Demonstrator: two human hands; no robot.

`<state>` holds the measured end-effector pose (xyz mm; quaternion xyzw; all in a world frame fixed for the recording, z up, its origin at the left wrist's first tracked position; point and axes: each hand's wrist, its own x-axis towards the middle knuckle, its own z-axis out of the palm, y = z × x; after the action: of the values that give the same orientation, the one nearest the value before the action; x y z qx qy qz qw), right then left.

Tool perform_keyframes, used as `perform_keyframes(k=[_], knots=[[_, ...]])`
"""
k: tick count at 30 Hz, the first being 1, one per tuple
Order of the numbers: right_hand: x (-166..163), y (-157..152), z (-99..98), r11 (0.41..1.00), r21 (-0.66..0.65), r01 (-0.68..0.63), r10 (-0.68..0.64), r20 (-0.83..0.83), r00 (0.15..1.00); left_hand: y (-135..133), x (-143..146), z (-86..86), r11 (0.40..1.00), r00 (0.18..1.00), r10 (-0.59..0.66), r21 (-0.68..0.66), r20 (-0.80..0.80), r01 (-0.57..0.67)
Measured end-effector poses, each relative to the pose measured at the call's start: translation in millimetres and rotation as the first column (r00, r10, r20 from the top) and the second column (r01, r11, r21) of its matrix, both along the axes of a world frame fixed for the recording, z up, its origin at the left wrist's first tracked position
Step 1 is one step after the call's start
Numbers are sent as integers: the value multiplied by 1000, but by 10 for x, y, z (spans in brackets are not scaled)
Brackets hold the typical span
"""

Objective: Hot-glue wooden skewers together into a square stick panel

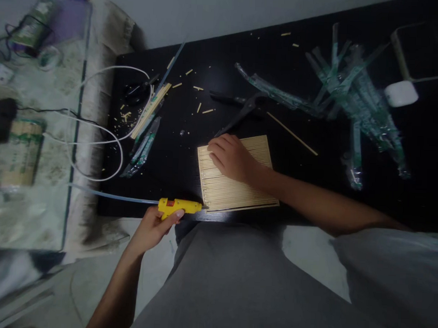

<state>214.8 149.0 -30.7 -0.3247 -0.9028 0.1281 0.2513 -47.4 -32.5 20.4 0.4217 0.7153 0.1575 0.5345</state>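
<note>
Lower ctr-left of frame: L hand wrapped round the grip of a yellow glue gun, nozzle pointing right, at the btm-left corner of the stick panel; can't tell if tip touches. A pale-blue rod runs from the gun's rear toward frame left. Panel lies flat mid-frame, near the front edge of the dark surface, sticks side by side w/ strips along the edges. R hand rests palm-down on its upper-left part, fingers bent; can't tell if it's pinching a stick. Just above, upper ctr: a black plier-like tool. Right of that, a loose stick. Upper right: heap of clear/green wrappers, next to a small white case. Upper left: stick bundle, black scissors, scattered offcuts + looped white cable.
</note>
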Motion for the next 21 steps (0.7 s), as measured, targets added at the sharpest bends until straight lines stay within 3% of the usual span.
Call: perform_keyframes(k=[15, 21], knots=[[6, -5, 20, 999, -39, -10, 9, -18, 1000, 97, 78, 60, 997, 997, 78, -11, 0, -78], [-1, -7, 21, 999, -48, 0, 0, -5, 1000, 176, 134, 23, 984, 987, 161, 73, 3, -161]])
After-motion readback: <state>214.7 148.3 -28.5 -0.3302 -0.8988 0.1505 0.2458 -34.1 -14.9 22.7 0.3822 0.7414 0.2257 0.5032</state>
